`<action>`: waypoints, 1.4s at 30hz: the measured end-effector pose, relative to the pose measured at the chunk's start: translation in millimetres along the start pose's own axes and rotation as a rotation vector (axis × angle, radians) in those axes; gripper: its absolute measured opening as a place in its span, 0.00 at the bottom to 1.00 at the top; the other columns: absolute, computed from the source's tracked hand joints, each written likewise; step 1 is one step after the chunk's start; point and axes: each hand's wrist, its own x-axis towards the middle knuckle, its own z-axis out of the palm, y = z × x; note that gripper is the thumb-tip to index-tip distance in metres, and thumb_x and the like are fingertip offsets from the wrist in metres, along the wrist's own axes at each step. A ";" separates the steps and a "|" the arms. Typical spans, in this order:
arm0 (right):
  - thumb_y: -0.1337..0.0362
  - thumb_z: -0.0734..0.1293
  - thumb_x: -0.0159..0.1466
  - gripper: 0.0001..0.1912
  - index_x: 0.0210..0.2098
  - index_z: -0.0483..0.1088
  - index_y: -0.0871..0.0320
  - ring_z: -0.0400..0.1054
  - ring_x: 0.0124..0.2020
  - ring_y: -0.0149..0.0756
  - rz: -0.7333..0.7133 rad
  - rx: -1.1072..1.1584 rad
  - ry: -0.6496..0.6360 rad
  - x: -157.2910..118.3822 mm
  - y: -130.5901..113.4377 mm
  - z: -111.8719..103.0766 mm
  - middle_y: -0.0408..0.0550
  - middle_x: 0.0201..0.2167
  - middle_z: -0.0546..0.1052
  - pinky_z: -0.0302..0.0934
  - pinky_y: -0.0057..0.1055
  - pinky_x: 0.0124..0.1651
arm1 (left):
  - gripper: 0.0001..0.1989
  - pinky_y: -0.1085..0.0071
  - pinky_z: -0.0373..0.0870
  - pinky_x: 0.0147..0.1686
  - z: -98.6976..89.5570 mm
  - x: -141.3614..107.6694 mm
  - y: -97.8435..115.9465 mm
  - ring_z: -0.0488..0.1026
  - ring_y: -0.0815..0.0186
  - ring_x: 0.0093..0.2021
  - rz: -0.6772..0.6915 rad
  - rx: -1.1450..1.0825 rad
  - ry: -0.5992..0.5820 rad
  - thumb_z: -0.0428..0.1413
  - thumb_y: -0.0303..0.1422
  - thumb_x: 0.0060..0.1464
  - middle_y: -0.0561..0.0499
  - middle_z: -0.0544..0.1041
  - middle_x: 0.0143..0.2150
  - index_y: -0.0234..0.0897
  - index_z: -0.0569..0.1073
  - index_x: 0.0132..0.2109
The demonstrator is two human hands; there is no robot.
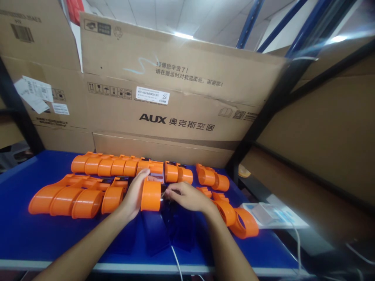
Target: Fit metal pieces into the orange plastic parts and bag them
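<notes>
My left hand is closed around an orange plastic piece with a round, ring-like body, held above the blue table near the middle. Its thumb lies along the upper part of the piece. Close to the right side of that piece is my right hand, thumb and fingertips pinched together. A small, thin, shiny bit shows at those fingertips, too small to name. Behind my hands, a pale rectangular panel shows among the orange parts.
Several matching orange parts stand in rows on the blue table. More orange rings lie at right, beside a white box. Large cardboard sheets wall the back. A white cable hangs over the front edge.
</notes>
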 end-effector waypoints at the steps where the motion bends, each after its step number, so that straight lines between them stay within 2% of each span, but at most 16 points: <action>1: 0.55 0.62 0.72 0.17 0.36 0.78 0.58 0.74 0.34 0.38 0.000 0.006 -0.006 0.1 0.1 0.7 0.47 0.33 0.82 0.68 0.31 0.40 | 0.25 0.71 0.69 0.25 0.0 0.0 0.0 0.77 0.61 0.26 -0.002 0.000 -0.001 0.63 0.52 0.51 0.44 0.79 0.28 0.30 0.78 0.34; 9: 0.56 0.62 0.72 0.17 0.37 0.79 0.58 0.74 0.34 0.38 0.034 0.018 0.018 0.4 -0.9 -0.3 0.47 0.32 0.82 0.69 0.32 0.40 | 0.23 0.71 0.69 0.26 3.9 -1.8 1.9 0.77 0.62 0.26 0.014 -0.035 0.016 0.65 0.51 0.48 0.46 0.79 0.28 0.31 0.77 0.33; 25: 0.54 0.61 0.72 0.18 0.39 0.78 0.57 0.74 0.35 0.38 -0.033 0.031 0.041 0.0 -10.2 -4.9 0.47 0.34 0.82 0.68 0.32 0.40 | 0.24 0.71 0.69 0.25 2.7 -1.8 1.5 0.76 0.63 0.24 0.007 -0.031 -0.012 0.63 0.51 0.50 0.45 0.79 0.27 0.31 0.78 0.34; 31: 0.58 0.61 0.72 0.16 0.37 0.78 0.58 0.72 0.31 0.36 -0.012 -0.065 0.054 1.7 -4.1 -3.8 0.46 0.31 0.80 0.65 0.30 0.36 | 0.23 0.72 0.69 0.26 3.8 -2.7 3.0 0.76 0.63 0.25 0.015 -0.017 -0.001 0.62 0.51 0.51 0.45 0.79 0.27 0.30 0.78 0.33; 36: 0.61 0.63 0.70 0.14 0.33 0.77 0.59 0.71 0.29 0.34 -0.017 -0.151 -0.018 4.6 3.0 -2.3 0.45 0.29 0.80 0.62 0.28 0.35 | 0.23 0.72 0.69 0.26 4.2 -3.6 3.3 0.76 0.63 0.26 0.027 0.000 0.002 0.62 0.51 0.52 0.43 0.79 0.28 0.30 0.78 0.34; 42: 0.62 0.64 0.70 0.13 0.37 0.79 0.59 0.73 0.33 0.34 -0.093 -0.129 -0.110 7.6 6.1 0.9 0.47 0.35 0.82 0.64 0.28 0.39 | 0.24 0.71 0.69 0.26 1.2 -1.7 2.0 0.75 0.63 0.25 0.032 -0.001 -0.038 0.61 0.52 0.52 0.45 0.79 0.28 0.30 0.79 0.36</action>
